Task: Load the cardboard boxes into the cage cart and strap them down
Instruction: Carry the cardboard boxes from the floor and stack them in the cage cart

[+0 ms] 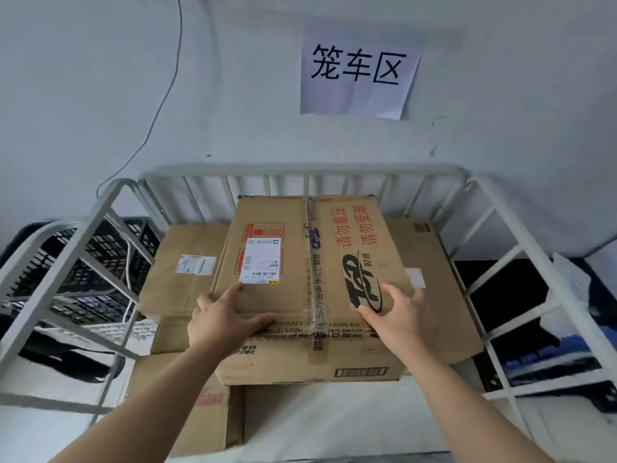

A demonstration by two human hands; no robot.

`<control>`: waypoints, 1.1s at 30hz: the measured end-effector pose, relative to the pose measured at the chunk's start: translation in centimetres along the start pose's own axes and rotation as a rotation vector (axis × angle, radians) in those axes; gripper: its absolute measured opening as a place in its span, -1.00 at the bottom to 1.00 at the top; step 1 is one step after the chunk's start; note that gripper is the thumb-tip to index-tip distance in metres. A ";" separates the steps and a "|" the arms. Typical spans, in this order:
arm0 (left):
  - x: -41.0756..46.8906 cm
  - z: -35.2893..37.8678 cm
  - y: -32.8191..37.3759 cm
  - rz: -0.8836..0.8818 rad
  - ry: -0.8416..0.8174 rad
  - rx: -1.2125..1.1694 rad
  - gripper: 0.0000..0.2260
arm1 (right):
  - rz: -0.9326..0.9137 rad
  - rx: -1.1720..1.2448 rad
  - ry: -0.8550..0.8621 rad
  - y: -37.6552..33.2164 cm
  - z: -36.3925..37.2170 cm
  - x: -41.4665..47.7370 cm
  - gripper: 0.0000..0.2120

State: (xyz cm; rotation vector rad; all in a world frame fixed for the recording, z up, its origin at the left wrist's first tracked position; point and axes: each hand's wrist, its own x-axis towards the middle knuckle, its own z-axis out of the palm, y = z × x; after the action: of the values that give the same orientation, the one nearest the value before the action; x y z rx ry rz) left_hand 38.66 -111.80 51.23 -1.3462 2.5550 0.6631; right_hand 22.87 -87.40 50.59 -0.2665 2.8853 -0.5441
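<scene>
Pale wall (pixel 100 61) fills the background. A paper sign (pixel 357 68) is taped to it above the top box (pixel 267 295), and a thin cable (pixel 160 95) trails down up and to the left of that box. The white cage cart (pixel 300 169) encloses the box, with its back rail just behind it and a barred side on either flank. Beyond the side bars to the left of the top box sit black crates (pixel 100 255).

The top box lies flat on other cardboard boxes already in the cart. A left-hand box (pixel 180 269) shows from under it on one side and a right-hand box (pixel 440 295) on the other. A low box (pixel 187 412) stands below its near left corner.

Both hands are at the near end of the top box. The left hand (pixel 223 319) sits on the near left corner, fingers fairly straight, forefinger on the top face and thumb along the near edge. The right hand (pixel 400 315) lies flat on the top face near the right corner, fingers splayed. Neither hand curls round anything.

This looks like the loading step, with the top box being seated on the stack rather than carried. The next move probably calls for an even push from both palms toward the back rail, so the box ends square over those beneath it. No strap is visible, so strapping down is not yet begun.
</scene>
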 end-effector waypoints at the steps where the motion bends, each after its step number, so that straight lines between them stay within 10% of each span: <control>1: 1.1 0.3 -0.2 -0.011 -0.020 0.005 -0.06 | 0.007 -0.011 -0.016 -0.5 0.7 0.7 -0.38; 33: 20.8 9.9 0.7 -0.129 -0.187 -0.006 -0.02 | -0.025 -0.003 -0.199 -1.5 16.2 17.6 -0.24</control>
State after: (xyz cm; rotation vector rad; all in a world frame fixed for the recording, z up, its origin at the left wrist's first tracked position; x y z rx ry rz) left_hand 25.72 -122.20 35.27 -1.3673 2.3021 0.7352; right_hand 9.65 -98.03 33.66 -0.3373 2.6943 -0.4879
